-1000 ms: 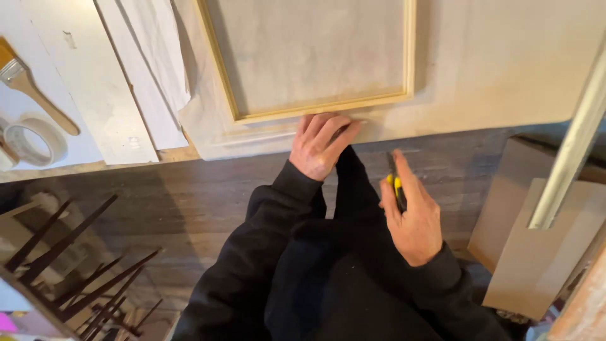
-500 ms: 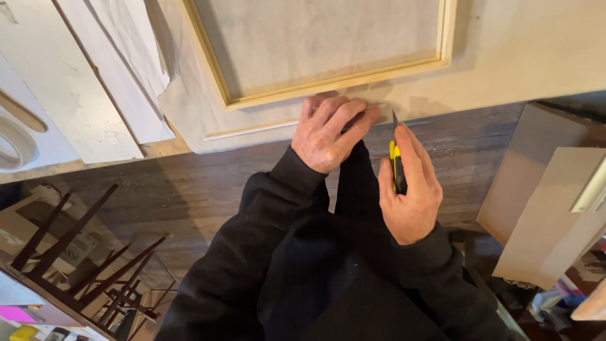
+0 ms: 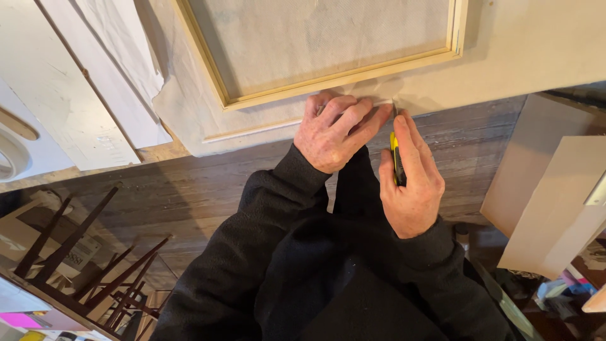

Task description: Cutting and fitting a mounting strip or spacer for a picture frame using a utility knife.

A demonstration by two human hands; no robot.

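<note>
Below, tan cardboard box (image 3: 38, 237) leftward.

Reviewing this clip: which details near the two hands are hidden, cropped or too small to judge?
- Head view: the yellow utility knife is mostly wrapped by the right hand; its blade tip is too small to see.
- Head view: the board edge under the left hand is covered by its fingers.
- Head view: the wooden frame runs off the top edge.
- Head view: the tape roll is cropped at left.
</note>
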